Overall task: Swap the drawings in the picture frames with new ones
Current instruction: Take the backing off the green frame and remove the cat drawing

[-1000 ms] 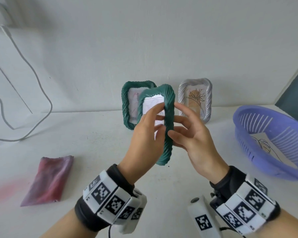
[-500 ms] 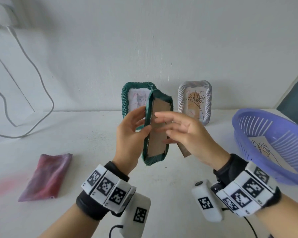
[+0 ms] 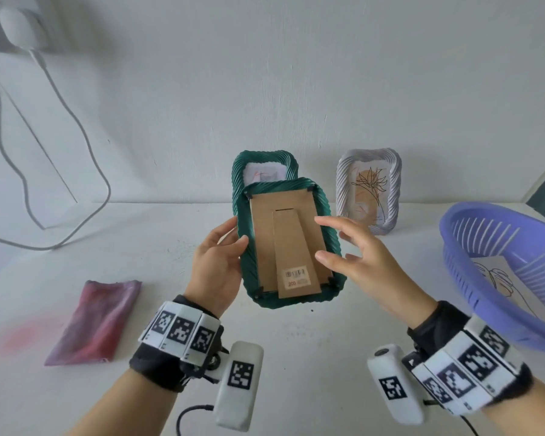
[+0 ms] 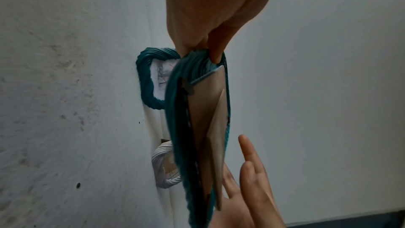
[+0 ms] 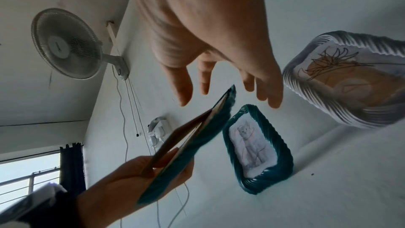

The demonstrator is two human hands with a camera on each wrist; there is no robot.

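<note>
My left hand (image 3: 216, 261) grips the left edge of a green ribbed picture frame (image 3: 331, 234) held above the table, thumb on the back side. Its brown cardboard back (image 3: 265, 234) with a fold-out stand (image 3: 296, 262) faces me. My right hand (image 3: 353, 256) hovers at the frame's right edge with fingers spread and straight, holding nothing. In the left wrist view the frame (image 4: 179, 127) hangs edge-on below my left hand (image 4: 210, 23). A second green frame (image 3: 265, 163) with a cat drawing and a white frame (image 3: 370, 187) with a plant drawing stand against the wall.
A purple plastic basket (image 3: 472, 247) at the right holds a loose drawing (image 3: 501, 278). A folded pink cloth (image 3: 98, 319) lies on the white table at the left. A white cable (image 3: 85, 143) hangs down the wall from a plug.
The held green frame has been turned round, from its front towards me to its cardboard back. My right hand has let go and now hovers open beside it.
</note>
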